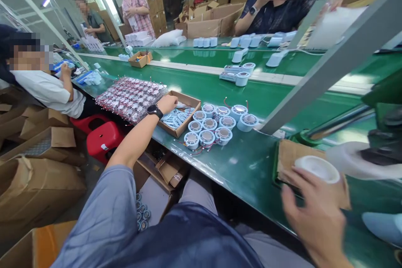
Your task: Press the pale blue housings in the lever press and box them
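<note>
The left hand (167, 104), with a dark watch (155, 111) at its wrist, is over the left side of a small cardboard tray (190, 101) at the near edge of the green surface (238, 163); its fingers are bent, and I cannot tell whether they grip any of the light-blue rings (177, 119) lying loose in the tray. Left of the tray, wired boards (132, 95) spread along the same edge; just right of it stands a cluster of round light-blue units (209, 124) with metallic discs on top. Farther right, also by the near edge, the right hand (314, 205) has its fingers loosely extended, thumb apart, against the rim of a white round piece (318, 170), which sits on a cardboard sheet (287, 155).
</note>
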Demonstrator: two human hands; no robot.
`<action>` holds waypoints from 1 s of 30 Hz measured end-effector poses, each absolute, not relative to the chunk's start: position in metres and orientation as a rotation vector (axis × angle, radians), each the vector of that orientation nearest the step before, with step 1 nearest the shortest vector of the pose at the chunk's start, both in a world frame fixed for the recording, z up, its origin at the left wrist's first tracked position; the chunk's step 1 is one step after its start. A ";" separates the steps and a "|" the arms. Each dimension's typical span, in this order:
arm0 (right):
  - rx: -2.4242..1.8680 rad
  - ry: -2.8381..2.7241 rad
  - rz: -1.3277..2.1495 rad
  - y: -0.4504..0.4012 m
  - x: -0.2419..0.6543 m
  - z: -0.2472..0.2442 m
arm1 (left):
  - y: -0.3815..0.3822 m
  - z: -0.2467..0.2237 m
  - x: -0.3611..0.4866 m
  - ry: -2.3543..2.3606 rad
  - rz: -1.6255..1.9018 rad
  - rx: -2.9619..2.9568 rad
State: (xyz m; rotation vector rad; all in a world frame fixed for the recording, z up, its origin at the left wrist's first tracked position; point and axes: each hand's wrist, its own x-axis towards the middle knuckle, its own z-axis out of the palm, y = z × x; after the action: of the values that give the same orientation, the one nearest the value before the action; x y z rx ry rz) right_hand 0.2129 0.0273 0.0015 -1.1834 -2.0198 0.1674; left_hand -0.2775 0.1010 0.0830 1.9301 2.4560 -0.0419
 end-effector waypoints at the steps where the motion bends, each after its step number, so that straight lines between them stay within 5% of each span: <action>1: -1.079 -2.048 0.109 0.029 0.199 -0.001 | 0.100 0.085 -0.277 2.475 0.001 1.940; 6: -0.827 -2.192 0.038 0.051 0.136 -0.011 | 0.094 0.094 -0.276 2.589 0.256 1.948; 15: -1.397 -2.139 0.154 0.137 0.057 0.003 | 0.085 0.104 -0.267 2.720 0.414 1.877; 20: -1.402 -2.136 0.153 0.136 0.059 0.002 | 0.032 0.120 -0.192 2.446 1.130 2.061; 25: -1.310 -2.183 0.172 0.092 0.093 0.002 | -0.024 0.068 -0.077 1.488 0.808 2.254; 30: -1.183 -2.112 0.259 0.025 0.159 -0.012 | -0.016 -0.005 -0.036 1.679 0.916 2.147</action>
State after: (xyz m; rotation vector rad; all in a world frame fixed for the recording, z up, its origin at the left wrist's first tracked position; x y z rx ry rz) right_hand 0.1587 0.0250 -0.0122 -1.1832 -2.1121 0.2586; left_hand -0.0359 -0.0160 -0.0049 2.1466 1.6786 0.9161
